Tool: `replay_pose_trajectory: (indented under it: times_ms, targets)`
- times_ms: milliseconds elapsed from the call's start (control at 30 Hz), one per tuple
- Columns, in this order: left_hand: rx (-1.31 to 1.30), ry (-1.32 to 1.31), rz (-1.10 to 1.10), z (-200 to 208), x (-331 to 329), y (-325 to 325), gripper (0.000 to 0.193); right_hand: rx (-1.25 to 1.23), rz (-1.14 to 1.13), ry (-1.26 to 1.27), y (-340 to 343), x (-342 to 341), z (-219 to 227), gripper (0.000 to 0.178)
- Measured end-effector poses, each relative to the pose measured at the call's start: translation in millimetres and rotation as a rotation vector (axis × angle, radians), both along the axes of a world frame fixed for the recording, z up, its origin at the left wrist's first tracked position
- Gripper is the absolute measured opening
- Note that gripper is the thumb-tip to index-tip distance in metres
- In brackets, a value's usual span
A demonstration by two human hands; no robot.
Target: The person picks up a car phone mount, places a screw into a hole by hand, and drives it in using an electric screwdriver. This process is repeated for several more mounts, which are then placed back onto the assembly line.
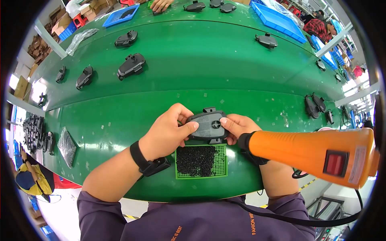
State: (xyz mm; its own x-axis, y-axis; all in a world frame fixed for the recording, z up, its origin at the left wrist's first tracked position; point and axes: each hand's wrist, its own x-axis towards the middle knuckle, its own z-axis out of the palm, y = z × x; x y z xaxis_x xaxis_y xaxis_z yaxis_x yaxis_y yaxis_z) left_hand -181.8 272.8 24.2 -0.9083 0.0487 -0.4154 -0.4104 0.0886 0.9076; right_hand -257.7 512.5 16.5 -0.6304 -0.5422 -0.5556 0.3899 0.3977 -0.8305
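Both my hands hold a grey, rounded phone holder (206, 127) with black clamp arms, its perforated back facing up. My left hand (171, 130) grips its left end, thumb on top and fingers curled beneath. My right hand (238, 127) pinches the right end, the thumb beside a round black fitting (216, 124). Just below the holder lies a green perforated tray (221, 170) with many small black parts (196, 160), too small to name. An orange power tool (309, 154) with a red rocker switch covers part of my right wrist and forearm.
More phone holders (132, 66) lie across the green table (193, 72), with a dense row (34, 132) at the left edge. A clear bag (66, 147) lies near that row. Blue trays (278, 22) stand at the far side, where another person's hand (161, 5) shows.
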Motion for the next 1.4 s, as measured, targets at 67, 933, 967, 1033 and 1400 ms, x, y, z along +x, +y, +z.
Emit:
replay_pose_trajectory:
  times_ms: [67,933,967,1033,1400]
  targets:
    - [-0.007,0.003,0.012,-8,2,-3,0.028,-0.012,0.019,0.02,-4,-3,-2,0.039]
    - [-0.815,0.802,-0.391,-1,62,30,0.012,-0.85,-0.495,1.058,68,73,90,0.096]
    - [-0.811,0.787,-0.383,-2,61,31,0.012,-0.807,-0.594,1.066,60,70,92,0.097]
    - [-0.853,0.802,-0.424,1,54,33,0.012,-0.651,-0.576,1.089,48,65,111,0.097]
    - [-0.589,0.851,-0.379,3,60,17,0.014,-1.197,-0.154,0.968,9,23,122,0.098]
